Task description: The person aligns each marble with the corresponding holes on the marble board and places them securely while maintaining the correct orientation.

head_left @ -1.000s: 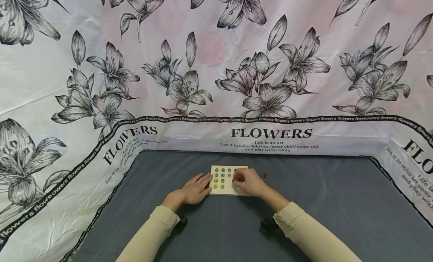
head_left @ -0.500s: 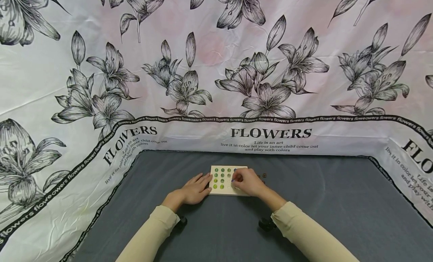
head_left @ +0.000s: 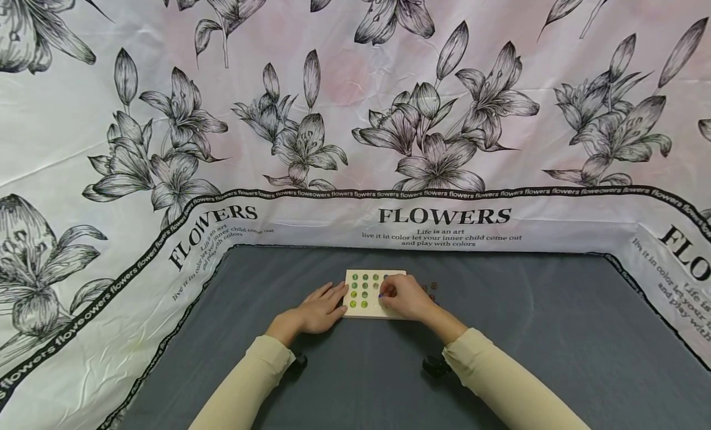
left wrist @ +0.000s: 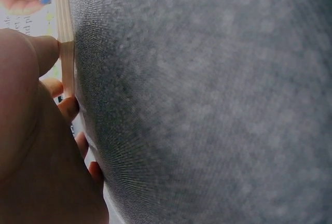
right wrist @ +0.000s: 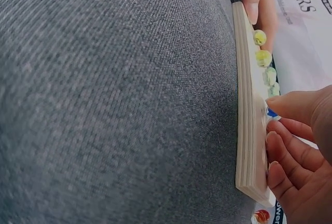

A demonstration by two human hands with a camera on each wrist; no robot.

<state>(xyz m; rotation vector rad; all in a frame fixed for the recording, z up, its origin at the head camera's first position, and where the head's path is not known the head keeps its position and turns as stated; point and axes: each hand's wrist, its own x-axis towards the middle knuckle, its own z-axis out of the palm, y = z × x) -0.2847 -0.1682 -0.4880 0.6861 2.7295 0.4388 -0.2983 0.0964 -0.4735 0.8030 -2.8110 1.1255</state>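
Right hand (head_left: 405,297): pinching a blue marble (right wrist: 272,112) between thumb and fingertips; poised over the right part of a wooden board (head_left: 371,313), with the remaining fingers loosely curled.
Blue marble: low at the board's upper face; too covered by fingertips to tell whether seated in a hollow.
Left hand (head_left: 321,310): resting against the board's left edge; mostly straight-fingered, with the thumb at the near left corner.
Wooden board: flat on a grey cloth (head_left: 511,356), between both hands; pale on top, layered along the side; partly hidden under the right hand.
Set marbles: green marbles (head_left: 365,285) in rows across the far and left parts; yellow-green marbles (head_left: 353,304) at the near left.
Loose marbles: reddish marbles (head_left: 434,285) on the grey cloth, just right of the board; partly behind the right hand.
Arms: in cream sleeves (head_left: 244,380); above dark objects (head_left: 436,366) near both cuffs.
Backdrop: pale floral fabric (head_left: 355,140) with black line-drawn lilies; bordered by a black band and printed "FLOWERS".
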